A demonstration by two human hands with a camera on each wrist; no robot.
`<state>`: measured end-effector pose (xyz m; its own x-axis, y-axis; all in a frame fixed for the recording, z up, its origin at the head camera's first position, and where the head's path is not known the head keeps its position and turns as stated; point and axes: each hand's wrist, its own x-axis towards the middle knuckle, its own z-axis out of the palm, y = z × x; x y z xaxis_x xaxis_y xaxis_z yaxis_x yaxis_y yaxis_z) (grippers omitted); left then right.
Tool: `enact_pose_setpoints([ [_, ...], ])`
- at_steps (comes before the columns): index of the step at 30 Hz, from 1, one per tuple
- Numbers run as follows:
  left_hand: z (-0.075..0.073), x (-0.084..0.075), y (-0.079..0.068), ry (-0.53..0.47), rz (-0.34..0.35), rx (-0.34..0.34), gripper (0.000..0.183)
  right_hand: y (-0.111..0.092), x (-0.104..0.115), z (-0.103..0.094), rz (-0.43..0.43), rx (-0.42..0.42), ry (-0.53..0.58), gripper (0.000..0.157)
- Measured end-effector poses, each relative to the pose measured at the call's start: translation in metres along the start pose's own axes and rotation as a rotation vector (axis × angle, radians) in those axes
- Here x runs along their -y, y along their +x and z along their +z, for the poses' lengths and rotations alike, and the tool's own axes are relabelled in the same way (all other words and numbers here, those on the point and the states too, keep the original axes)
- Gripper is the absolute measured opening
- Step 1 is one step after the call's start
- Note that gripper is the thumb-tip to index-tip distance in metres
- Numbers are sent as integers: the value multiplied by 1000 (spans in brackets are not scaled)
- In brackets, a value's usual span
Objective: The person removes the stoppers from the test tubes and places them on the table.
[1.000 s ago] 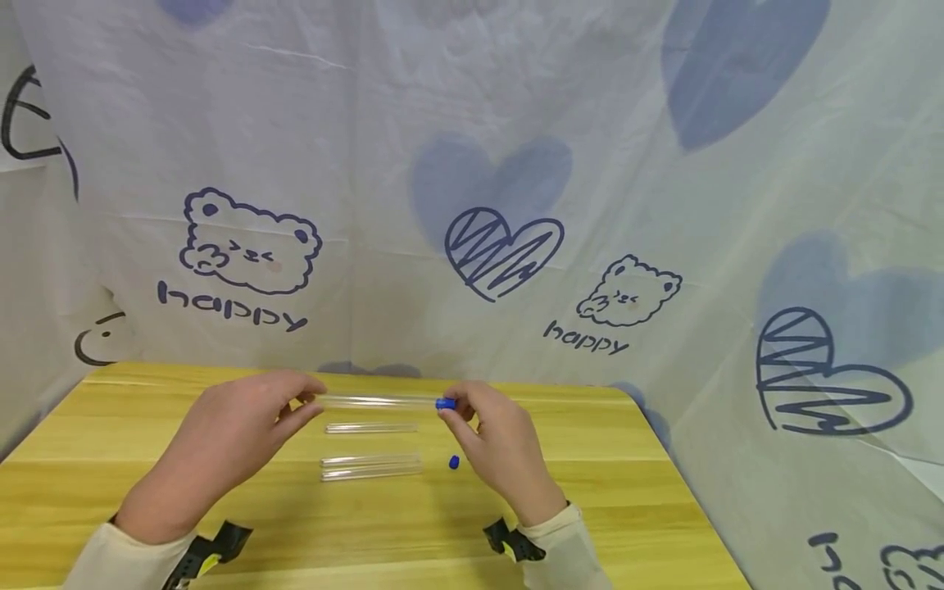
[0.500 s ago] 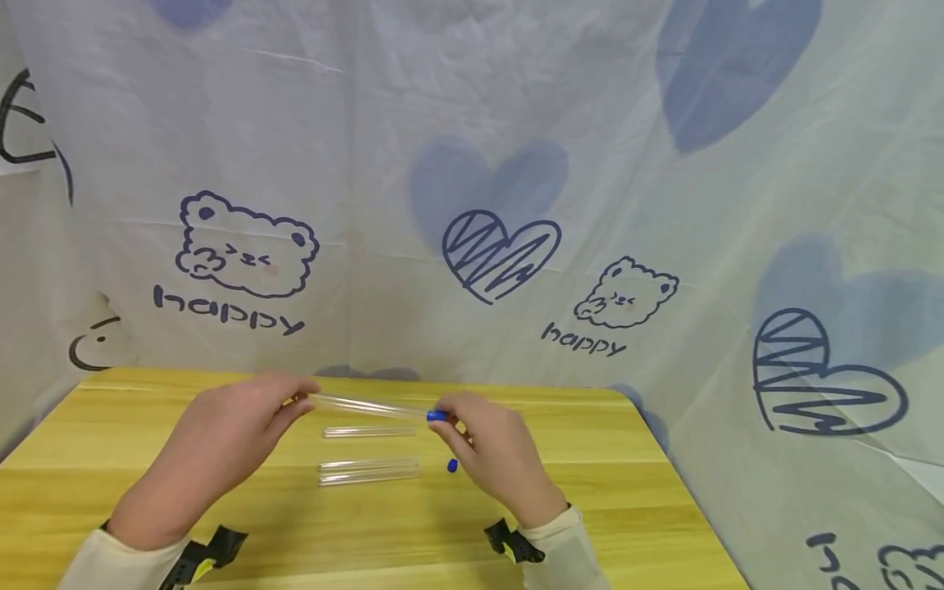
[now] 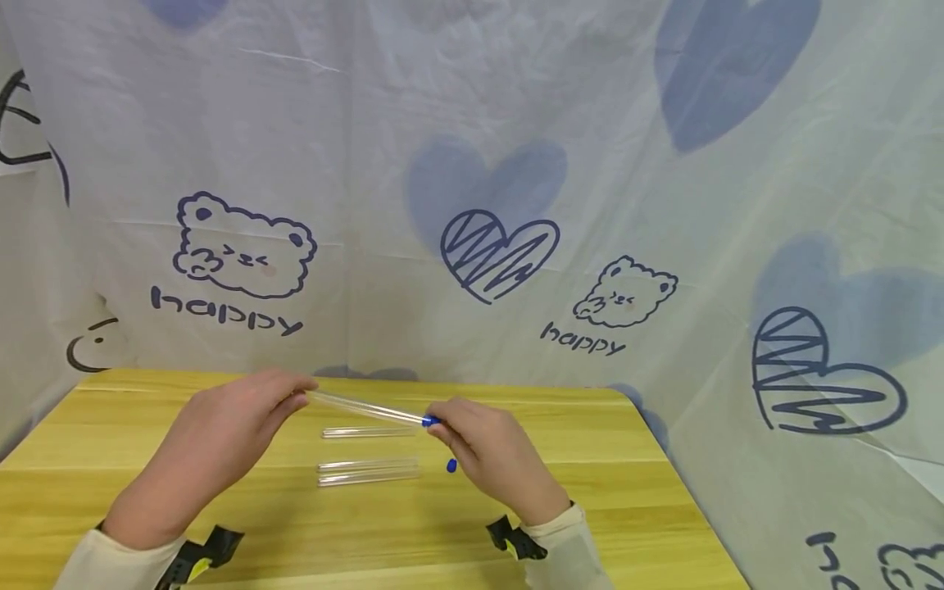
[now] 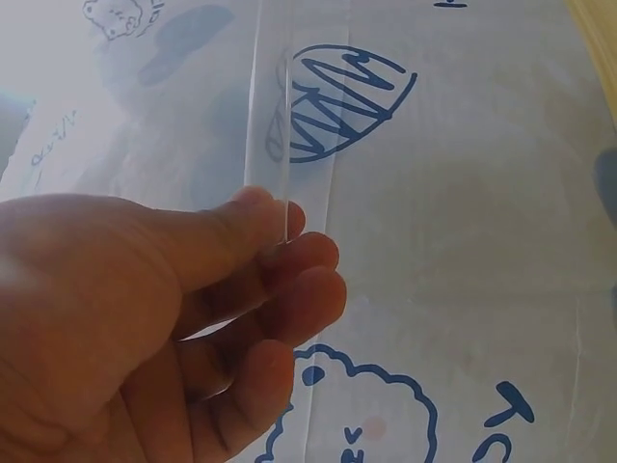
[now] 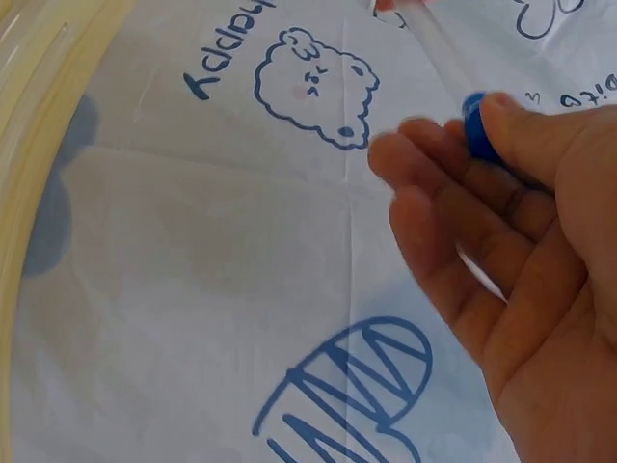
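Observation:
My left hand (image 3: pixel 221 442) pinches one end of a clear test tube (image 3: pixel 361 405) between thumb and fingertips; in the left wrist view the tube (image 4: pixel 268 106) rises from that pinch. At the tube's other end sits a blue cap (image 3: pixel 430 421), which my right hand (image 3: pixel 497 451) pinches. The right wrist view shows this cap (image 5: pixel 477 127) between thumb and index finger, against the tube's end. How far the cap goes onto the tube is hidden by the fingers. The tube is held above the table, its capped end tilted lower.
More clear tubes lie on the wooden table (image 3: pixel 354 541): one farther tube (image 3: pixel 361 432) and a nearer pair (image 3: pixel 369 472). A loose blue cap (image 3: pixel 451 465) lies to their right, by my right wrist. A printed white cloth (image 3: pixel 383 319) hangs behind the table.
The right hand has come down slightly and to the left with the capped end, so the tube now slopes down to the right. The left hand keeps its pinch, shifting slightly left.

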<state>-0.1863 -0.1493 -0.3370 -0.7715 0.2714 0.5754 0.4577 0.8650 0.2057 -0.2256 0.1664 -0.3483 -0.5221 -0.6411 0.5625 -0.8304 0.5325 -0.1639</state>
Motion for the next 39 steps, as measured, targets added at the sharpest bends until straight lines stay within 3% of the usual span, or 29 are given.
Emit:
enact_pose_setpoints([
  [7,-2,-6,1,15,-13,17,16,1,7,0,166,-171,125,12],
  [19,-1,-9,3,19,-11,31,16,3,12,3,354,-185,185,9],
  [33,0,-9,4,26,-13,66,13,4,12,7,400,-154,161,7],
  [39,-2,-8,3,13,-25,70,13,3,7,6,319,-107,114,7],
])
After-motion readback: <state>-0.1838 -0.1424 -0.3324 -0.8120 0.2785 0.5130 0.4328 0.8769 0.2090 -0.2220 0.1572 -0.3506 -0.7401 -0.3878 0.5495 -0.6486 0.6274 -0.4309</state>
